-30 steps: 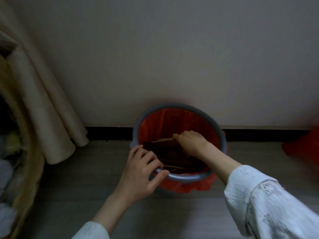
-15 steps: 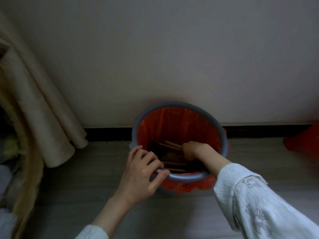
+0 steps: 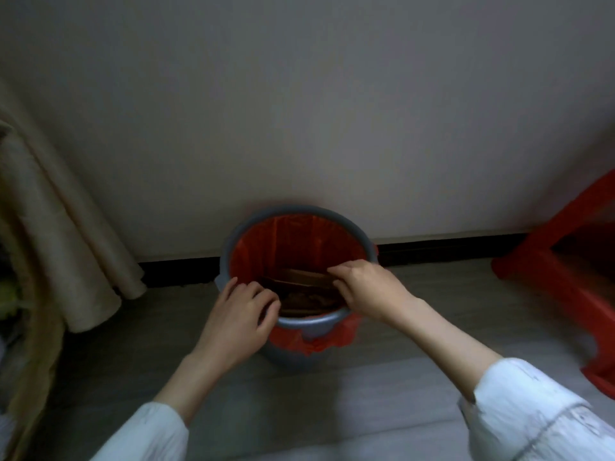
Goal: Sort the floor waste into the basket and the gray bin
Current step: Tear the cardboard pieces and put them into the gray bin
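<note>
- Two hands at the gray bin (image 3: pixel 309 322) right now, and the big change is the right hand (image 3: pixel 369 292): half a second ago it was shoved down deep among the stuff in the bin, now it's come back up to about rim height on the right side.
- It's not empty though. The fingers look pinched on the end of a flat brown piece (image 3: pixel 307 277), cardboard or thin wood, can't say which, that lies slanted across the inside of the bin. Lighting is dim, so I can't swear to the exact grip.
- Left hand (image 3: pixel 241 314) hasn't really budged over the last second. Fingers curled over the near-left rim, looks like it's steadying the bin.
- The brown piece sits inside the red liner (image 3: pixel 299 241), on top of darker junk I can't make out.
- My read: the waste is already in the bin, and the right hand is either repositioning that piece so it lies flatter or about to let go and pull out. Either way this item looks basically sorted.
- Bin stands on the floor (image 3: pixel 416 377) against the wall, same spot as before. The view has swung a bit, so a red thing (image 3: pixel 549 261) on the right shows more now.
- Beige curtain (image 3: pixel 66 227) hangs on the left. No waste visible on the bare floor.
</note>
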The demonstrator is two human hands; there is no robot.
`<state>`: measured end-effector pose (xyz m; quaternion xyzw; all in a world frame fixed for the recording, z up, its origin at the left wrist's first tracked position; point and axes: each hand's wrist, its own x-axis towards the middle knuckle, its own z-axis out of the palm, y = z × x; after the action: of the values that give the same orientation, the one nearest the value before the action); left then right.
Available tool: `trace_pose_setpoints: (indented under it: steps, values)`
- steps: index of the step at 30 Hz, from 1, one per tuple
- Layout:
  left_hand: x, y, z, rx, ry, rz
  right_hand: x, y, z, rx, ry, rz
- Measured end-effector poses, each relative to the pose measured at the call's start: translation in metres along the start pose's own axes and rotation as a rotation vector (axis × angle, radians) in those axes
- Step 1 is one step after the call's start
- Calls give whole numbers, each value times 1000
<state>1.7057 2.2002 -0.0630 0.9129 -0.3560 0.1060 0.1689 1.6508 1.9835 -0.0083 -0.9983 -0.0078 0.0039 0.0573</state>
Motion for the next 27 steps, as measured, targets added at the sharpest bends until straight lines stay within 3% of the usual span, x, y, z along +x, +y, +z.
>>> trace_pose_setpoints:
  steps: [3,6,9,13,16,22,27]
  values:
    - [7,38,-5,-70,67,-47,-45,19,-9,20,121,13]
    - [12,90,5,-117,48,133,-98,55,-3,61,166,136]
    - [12,138,30,-47,-1,340,-152,96,22,94,101,322]
    - [12,208,69,13,84,615,-229,149,72,160,-58,590]
    - [6,233,89,-18,-90,765,-264,169,101,217,-155,713]
    - [-23,297,186,158,-723,928,-356,192,160,392,-407,928]
    - [-64,340,246,168,-884,1004,-410,185,185,465,-597,1006]
